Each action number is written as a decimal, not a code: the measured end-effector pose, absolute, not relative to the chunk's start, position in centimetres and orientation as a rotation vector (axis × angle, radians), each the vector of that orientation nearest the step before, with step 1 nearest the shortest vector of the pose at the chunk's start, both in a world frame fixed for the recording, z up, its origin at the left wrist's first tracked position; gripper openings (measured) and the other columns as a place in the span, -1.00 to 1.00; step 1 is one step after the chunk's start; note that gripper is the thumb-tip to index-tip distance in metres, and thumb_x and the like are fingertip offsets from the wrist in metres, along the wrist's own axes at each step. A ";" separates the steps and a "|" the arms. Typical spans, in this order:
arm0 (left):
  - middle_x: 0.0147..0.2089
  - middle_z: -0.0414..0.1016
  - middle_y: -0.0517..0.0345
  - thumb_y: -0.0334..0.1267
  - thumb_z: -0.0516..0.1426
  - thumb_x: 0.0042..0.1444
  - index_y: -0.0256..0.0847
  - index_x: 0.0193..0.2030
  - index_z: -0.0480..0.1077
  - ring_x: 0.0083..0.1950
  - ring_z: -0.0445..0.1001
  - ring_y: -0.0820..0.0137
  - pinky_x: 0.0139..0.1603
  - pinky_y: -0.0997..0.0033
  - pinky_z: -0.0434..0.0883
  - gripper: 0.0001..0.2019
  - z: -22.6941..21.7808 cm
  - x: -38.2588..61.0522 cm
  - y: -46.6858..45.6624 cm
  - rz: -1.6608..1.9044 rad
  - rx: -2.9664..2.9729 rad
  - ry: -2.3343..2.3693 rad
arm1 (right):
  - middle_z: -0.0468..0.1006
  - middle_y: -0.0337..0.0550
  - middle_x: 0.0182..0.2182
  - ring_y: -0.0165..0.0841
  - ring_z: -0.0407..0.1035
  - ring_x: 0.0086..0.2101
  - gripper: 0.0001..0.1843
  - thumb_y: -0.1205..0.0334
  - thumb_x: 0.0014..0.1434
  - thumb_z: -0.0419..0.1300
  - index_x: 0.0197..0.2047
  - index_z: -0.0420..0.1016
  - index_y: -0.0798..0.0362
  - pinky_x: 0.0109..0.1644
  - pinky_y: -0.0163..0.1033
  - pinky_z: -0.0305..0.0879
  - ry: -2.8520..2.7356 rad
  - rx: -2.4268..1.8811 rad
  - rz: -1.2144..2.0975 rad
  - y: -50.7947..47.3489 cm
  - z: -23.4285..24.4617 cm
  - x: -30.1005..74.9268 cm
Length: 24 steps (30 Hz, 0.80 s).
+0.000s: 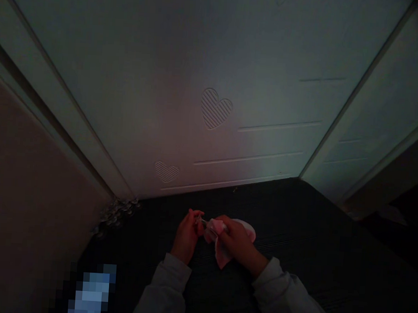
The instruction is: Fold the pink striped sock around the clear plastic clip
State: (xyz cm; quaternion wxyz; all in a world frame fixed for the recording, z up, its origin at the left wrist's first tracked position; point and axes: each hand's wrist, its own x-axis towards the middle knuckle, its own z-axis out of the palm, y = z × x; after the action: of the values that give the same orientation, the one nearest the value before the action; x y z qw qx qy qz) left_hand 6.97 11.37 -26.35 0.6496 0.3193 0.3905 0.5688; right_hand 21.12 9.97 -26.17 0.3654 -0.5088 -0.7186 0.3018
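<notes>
Pink-and-white cloth (223, 256) hangs from my right hand (237, 238), whose fingers are closed around it. Its loose, pointed end drops below the fingers. Just to the left, my left hand (186, 237) pinches a small reddish piece, with a thin shiny bit (204, 221) between the two hands. The dim light hides whether that piece joins the cloth. Behind my right hand, a rounded pink-and-white thing (250, 230) shows partly; my hand covers the rest. Both hands are low over the dark tabletop (280, 208).
A white panel (145, 100) with engraved hearts and lines rises along the table's back edge. Grey, petal-like pieces (115, 212) lie in a heap at the back left corner. A blurred blue patch (90, 293) is at the lower left.
</notes>
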 end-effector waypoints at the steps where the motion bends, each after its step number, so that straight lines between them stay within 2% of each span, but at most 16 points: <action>1: -0.69 0.14 0.35 0.13 0.09 -0.10 -0.30 -0.38 0.34 -0.65 0.08 0.58 -0.60 0.54 0.06 -0.56 -26.5 6.9 11.4 1.293 0.738 0.908 | 0.50 -0.18 -0.42 -0.36 0.35 -0.40 -0.80 0.37 0.06 -0.02 -0.30 0.41 0.08 -0.34 -0.31 0.16 -1.855 -1.303 0.769 10.0 -26.2 21.2; 5: -0.73 0.08 0.39 0.03 0.14 -0.10 -0.30 -0.44 0.34 -0.67 0.02 0.61 -0.61 0.56 -0.02 -0.64 -26.9 6.6 11.6 1.268 0.805 0.966 | 0.53 -0.14 -0.33 -0.32 0.36 -0.30 -0.76 0.41 0.05 -0.01 -0.26 0.44 0.07 -0.24 -0.26 0.19 -1.878 -1.260 0.702 10.0 -26.2 21.4; 8: -0.76 0.03 0.42 0.02 0.14 -0.09 -0.28 -0.40 0.34 -0.70 -0.03 0.61 -0.63 0.56 -0.05 -0.65 -26.9 6.4 11.5 1.231 0.846 0.963 | 0.52 -0.09 -0.24 -0.28 0.35 -0.21 -0.72 0.41 0.06 -0.01 -0.20 0.44 0.07 -0.13 -0.18 0.18 -1.890 -1.226 0.625 10.1 -26.3 21.8; 11: -0.79 0.02 0.43 0.01 0.14 -0.09 -0.27 -0.36 0.35 -0.71 -0.03 0.60 -0.64 0.55 -0.04 -0.66 -26.8 6.4 11.4 1.221 0.870 0.963 | 0.52 -0.08 -0.23 -0.26 0.34 -0.20 -0.71 0.40 0.06 -0.02 -0.18 0.44 0.08 -0.11 -0.15 0.18 -1.919 -1.227 0.570 10.2 -26.5 21.9; 24: -0.70 0.22 0.35 -0.26 0.15 -0.15 -0.28 -0.36 0.32 -0.64 0.16 0.57 -0.57 0.54 0.07 -0.81 -26.3 6.6 11.6 1.205 0.704 0.885 | 0.51 -0.11 -0.23 -0.25 0.32 -0.20 -0.66 0.43 -0.05 0.01 -0.18 0.43 0.06 -0.11 -0.16 0.16 -1.825 -1.335 0.662 10.1 -26.6 21.6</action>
State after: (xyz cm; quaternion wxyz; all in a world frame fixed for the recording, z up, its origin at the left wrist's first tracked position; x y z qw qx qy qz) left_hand 6.56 11.59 -26.27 0.6774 0.3132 0.3940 0.5364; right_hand 21.64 10.11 -26.64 0.3828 -0.5233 -0.7157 0.2596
